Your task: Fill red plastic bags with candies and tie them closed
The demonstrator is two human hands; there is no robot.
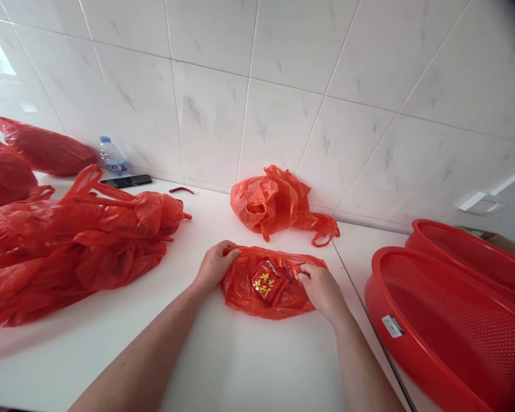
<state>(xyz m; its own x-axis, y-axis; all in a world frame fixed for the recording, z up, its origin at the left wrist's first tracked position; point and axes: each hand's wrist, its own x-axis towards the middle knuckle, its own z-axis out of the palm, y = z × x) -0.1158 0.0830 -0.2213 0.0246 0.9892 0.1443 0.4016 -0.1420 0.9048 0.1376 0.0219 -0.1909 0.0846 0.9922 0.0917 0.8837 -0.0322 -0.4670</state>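
Left fingers (230, 252): clamped on the left rim of the open red bag (239, 290)
Right fingers (308, 271): together inside its right side, apparently pinching a small red packet (290, 274)
Yellow-lettered packet (264, 280): already in the bag, on the table (253, 360)
Filling: seemingly under way, remaining count unclear
Bag mouth: wide, untied
Crumpled bag (278, 197): behind, seemingly unfilled
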